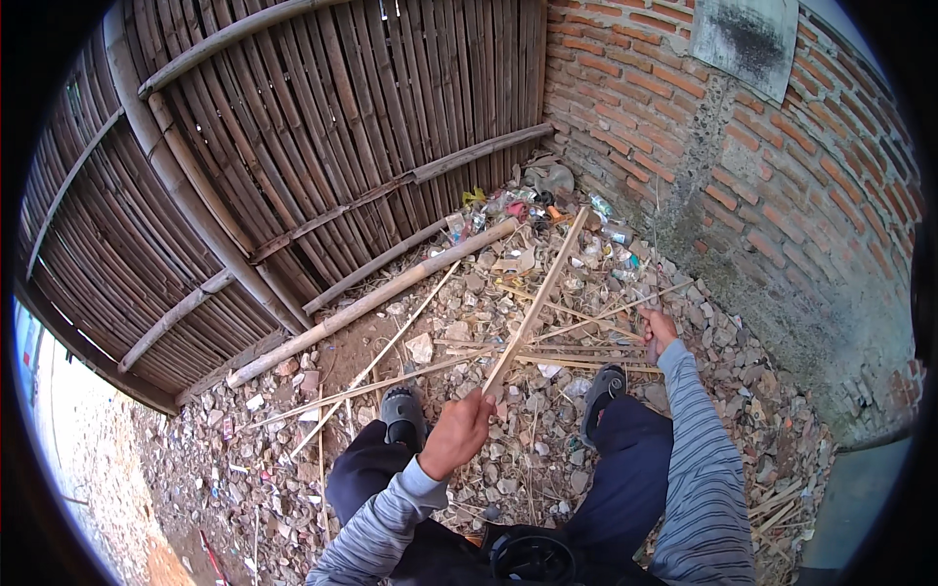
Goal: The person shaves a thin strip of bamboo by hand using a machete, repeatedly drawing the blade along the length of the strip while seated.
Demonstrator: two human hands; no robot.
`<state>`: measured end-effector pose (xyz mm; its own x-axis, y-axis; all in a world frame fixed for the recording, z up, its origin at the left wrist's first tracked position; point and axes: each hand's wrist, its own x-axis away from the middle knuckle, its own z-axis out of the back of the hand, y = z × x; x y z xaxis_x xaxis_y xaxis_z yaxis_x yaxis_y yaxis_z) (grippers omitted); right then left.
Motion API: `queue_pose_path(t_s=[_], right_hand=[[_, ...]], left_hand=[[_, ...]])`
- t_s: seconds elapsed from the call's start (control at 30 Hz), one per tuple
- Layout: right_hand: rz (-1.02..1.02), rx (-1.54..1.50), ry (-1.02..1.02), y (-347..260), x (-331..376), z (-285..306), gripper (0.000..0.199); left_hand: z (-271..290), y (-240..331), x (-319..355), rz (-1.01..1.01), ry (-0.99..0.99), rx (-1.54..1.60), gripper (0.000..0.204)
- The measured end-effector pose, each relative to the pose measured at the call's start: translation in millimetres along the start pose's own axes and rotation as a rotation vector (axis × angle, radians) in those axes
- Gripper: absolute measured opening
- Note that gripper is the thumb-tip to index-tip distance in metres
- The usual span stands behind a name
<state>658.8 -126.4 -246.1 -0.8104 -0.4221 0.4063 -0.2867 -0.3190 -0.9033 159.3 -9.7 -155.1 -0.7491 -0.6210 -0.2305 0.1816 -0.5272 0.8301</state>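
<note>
My left hand (457,436) is closed around the near end of a flat, pale strip of split bamboo (539,298). The strip slants up and away to the right over the rubble. Off to the right, my right hand (660,330) is closed with the fingers curled; what it grips is hard to make out. A thin bamboo stick (635,305) passes close to that hand. Several more narrow bamboo strips (586,357) lie across the stones between my two shoes, and others (391,383) cross each other on the left.
A thick bamboo pole (376,301) lies along the foot of a bamboo-slat wall (391,98). A brick wall (625,88) stands at the right. Litter and a bottle (618,234) fill the corner. Loose stones (244,469) cover the ground. More split pieces (779,508) lie at lower right.
</note>
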Motion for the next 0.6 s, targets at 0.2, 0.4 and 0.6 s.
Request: queue_pose_path(t_s=[0.2,0.4,0.6], right_hand=[[0.131,0.087,-0.022,-34,66,-34,0.055],[0.523,0.225,-0.198,-61,123,-66,0.072],[1.099,0.685,-0.208,-65,186,-111,0.070]], left_hand=[[32,11,-17,0.550,-0.152,0.559,0.042],[29,28,-33,0.573,-0.288,0.864,0.041],[5,22,-43,0.571,-0.264,0.765,0.032]])
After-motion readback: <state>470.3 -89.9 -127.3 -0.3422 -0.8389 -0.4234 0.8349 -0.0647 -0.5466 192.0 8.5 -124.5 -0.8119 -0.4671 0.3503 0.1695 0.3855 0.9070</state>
